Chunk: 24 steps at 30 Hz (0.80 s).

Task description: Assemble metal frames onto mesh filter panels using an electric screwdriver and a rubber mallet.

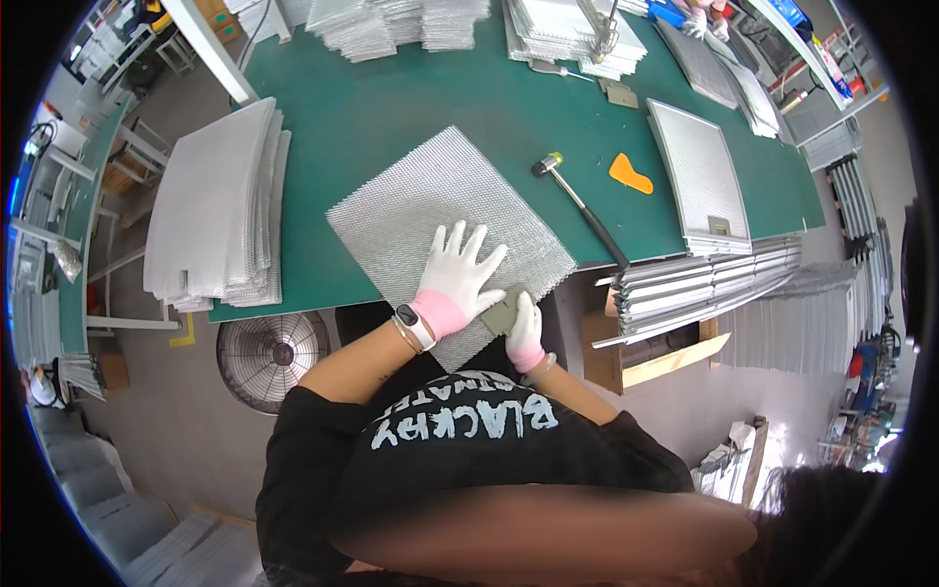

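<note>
Mesh sheet [445, 220] laid askew at near edge of green surface [391, 108], one corner overhanging. Left hand [456, 274] spread flat on mesh; right hand [525, 331] clamped on grey block [501, 311] at overhang. Risk: unsupported corner bending, or sheet pivoting off under uneven pressure.

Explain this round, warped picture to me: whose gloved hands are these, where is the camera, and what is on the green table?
There is no machine here: a person works bare-armed in white gloves, filmed by a fisheye camera on their head looking down, so edges bend. The left hand lies flat, fingers spread, on a silver mesh sheet on the green table. The right hand holds a small grey flat piece at the sheet's near edge. Nearby lie a mallet, an orange scraper, a framed mesh panel and a stack of mesh sheets.
</note>
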Available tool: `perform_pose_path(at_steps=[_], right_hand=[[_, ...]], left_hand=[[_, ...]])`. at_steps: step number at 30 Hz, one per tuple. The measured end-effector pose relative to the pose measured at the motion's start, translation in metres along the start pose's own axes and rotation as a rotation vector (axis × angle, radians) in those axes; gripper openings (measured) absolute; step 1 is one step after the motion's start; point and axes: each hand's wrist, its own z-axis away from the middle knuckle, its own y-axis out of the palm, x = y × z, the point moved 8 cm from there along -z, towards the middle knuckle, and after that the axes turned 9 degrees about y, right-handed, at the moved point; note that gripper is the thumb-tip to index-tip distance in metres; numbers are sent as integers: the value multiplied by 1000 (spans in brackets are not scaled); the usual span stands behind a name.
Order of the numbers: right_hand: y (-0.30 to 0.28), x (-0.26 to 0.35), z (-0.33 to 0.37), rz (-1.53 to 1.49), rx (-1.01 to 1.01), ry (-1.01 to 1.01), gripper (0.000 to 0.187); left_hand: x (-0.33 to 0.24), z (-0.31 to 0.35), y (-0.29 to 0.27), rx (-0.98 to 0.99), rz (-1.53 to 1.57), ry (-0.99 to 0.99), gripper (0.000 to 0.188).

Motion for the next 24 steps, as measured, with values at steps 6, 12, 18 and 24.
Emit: perform_pose_path(at_steps=[6,12,18,24], right_hand=[[24,28,10,-156,102,300,17],[10,17,4,-114,-71,139,12],[35,20,3,235,384,626,36],[-53,72,-62,1827,158,-89,37]], left_hand=[[1,9,0,-72,-1,-41,60],[-4,7,-1,-50,24,-36,59],[15,1,2,-14,-14,10,52],[56,-27,-40,-103,-159,101,47]])
